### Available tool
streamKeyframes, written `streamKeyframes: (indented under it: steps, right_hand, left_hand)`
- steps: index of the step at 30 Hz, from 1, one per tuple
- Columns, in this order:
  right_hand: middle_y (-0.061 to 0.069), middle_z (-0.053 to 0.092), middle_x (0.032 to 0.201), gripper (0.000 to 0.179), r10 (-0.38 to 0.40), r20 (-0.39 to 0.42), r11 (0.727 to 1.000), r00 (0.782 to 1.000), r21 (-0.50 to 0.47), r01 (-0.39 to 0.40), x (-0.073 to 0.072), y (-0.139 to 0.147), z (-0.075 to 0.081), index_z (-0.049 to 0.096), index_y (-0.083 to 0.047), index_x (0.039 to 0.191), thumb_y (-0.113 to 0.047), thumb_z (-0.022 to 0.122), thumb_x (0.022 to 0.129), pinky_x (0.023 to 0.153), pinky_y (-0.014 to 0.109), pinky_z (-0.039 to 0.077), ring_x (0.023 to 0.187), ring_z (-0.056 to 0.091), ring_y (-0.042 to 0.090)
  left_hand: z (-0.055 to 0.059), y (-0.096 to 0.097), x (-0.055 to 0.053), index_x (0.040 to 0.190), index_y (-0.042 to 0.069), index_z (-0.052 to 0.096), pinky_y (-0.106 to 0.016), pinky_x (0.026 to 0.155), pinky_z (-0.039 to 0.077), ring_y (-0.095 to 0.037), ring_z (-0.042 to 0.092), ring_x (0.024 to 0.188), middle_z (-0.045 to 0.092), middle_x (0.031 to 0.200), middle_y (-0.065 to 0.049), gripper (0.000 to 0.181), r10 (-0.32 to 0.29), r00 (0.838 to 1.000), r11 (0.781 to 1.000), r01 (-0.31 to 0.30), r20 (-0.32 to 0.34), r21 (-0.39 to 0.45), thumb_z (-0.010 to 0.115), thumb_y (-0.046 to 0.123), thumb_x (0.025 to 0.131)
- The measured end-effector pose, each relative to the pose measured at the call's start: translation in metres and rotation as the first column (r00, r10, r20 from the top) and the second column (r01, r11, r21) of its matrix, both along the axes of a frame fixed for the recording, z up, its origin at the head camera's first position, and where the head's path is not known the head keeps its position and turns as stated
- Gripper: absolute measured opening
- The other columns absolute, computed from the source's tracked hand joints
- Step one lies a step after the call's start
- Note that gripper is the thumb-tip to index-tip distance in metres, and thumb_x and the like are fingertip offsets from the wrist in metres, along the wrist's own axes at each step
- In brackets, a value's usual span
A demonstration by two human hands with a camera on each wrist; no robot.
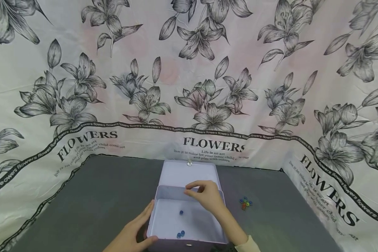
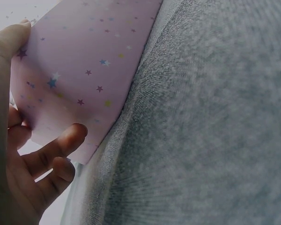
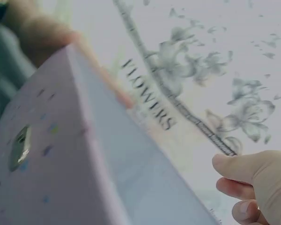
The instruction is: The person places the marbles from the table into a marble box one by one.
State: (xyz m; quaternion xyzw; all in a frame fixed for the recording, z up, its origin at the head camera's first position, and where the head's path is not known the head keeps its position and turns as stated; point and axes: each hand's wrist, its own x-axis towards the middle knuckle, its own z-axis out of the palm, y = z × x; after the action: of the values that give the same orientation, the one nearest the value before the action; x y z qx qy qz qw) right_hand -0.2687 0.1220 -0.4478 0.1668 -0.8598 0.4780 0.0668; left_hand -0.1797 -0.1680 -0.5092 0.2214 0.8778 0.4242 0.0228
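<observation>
A lidded box stands with its lid tipped back; its outside is pink with small stars. Inside lie small blue pieces: one blue piece near the middle and others by the front wall. My left hand grips the box at its front left corner, thumb at the front rim and fingers along the side; two fingers hang bent in the left wrist view. Over the box's rear right part hovers my right hand, thumb and forefinger slightly apart; nothing shows between them.
To the right of the box, a cluster of small blue, green and orange pieces lies on the grey table. A flower-printed cloth hangs around the back and sides. A metal clasp sits on the box's front.
</observation>
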Motion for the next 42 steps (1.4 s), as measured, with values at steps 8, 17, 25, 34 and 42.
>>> streamKeyframes:
  steps: [8, 17, 25, 34, 42]
  right_hand:
    - [0.004, 0.072, 0.072, 0.021, -0.074, 0.047, 0.997, 0.996, -0.015, 0.074, 0.008, 0.018, -0.002, 0.085, -0.011, 0.1, -0.025, 0.09, 0.086, 0.044, 0.019, 0.031, 0.049, 0.042, 0.006]
    - [-0.002, 0.061, 0.056, 0.018, -0.154, -0.036, 0.988, 0.987, 0.003, 0.154, 0.01, 0.039, -0.004, 0.085, -0.011, 0.098, -0.021, 0.092, 0.084, 0.044, 0.02, 0.033, 0.046, 0.043, 0.006]
    - [0.001, 0.058, 0.053, 0.019, -0.246, -0.117, 0.968, 0.962, 0.021, 0.25, 0.009, 0.091, -0.007, 0.084, -0.008, 0.101, -0.015, 0.091, 0.085, 0.043, 0.021, 0.032, 0.045, 0.037, 0.003]
    - [0.011, 0.07, 0.059, 0.024, -0.34, -0.076, 0.935, 0.938, 0.082, 0.345, 0.017, 0.149, -0.012, 0.083, -0.008, 0.11, -0.016, 0.088, 0.088, 0.042, 0.02, 0.028, 0.044, 0.059, 0.021]
    - [0.004, 0.074, 0.062, 0.023, -0.406, -0.106, 0.902, 0.908, 0.112, 0.417, 0.025, 0.172, -0.032, 0.083, -0.006, 0.107, -0.015, 0.089, 0.087, 0.039, 0.018, 0.024, 0.04, 0.029, 0.001]
  left_hand:
    - [-0.006, 0.004, 0.002, 0.169, 0.009, 0.022, -0.077, 0.114, 0.032, -0.047, 0.025, 0.157, 0.015, 0.175, -0.01, 0.095, -0.026, 0.995, 0.998, 0.021, 0.095, 0.054, 0.075, 0.044, 0.098]
    - [-0.007, 0.002, 0.002, 0.169, 0.009, 0.023, -0.078, 0.113, 0.031, -0.049, 0.024, 0.156, 0.016, 0.175, -0.012, 0.096, -0.009, 0.995, 0.999, 0.005, 0.104, 0.044, 0.075, 0.045, 0.097]
    - [0.0, 0.002, 0.001, 0.169, 0.009, 0.022, -0.074, 0.115, 0.033, -0.046, 0.025, 0.157, 0.018, 0.175, -0.013, 0.096, -0.002, 0.998, 1.0, 0.0, 0.07, 0.027, 0.075, 0.045, 0.097]
    - [0.0, -0.002, 0.0, 0.169, 0.009, 0.022, -0.073, 0.115, 0.035, -0.044, 0.026, 0.158, 0.019, 0.175, -0.011, 0.099, 0.025, 0.998, 1.0, -0.026, 0.053, 0.005, 0.077, 0.046, 0.095]
    - [0.002, 0.001, -0.001, 0.169, 0.008, 0.024, -0.071, 0.114, 0.038, -0.043, 0.029, 0.157, 0.021, 0.175, -0.011, 0.1, 0.01, 1.0, 1.0, -0.01, 0.016, -0.006, 0.078, 0.048, 0.095]
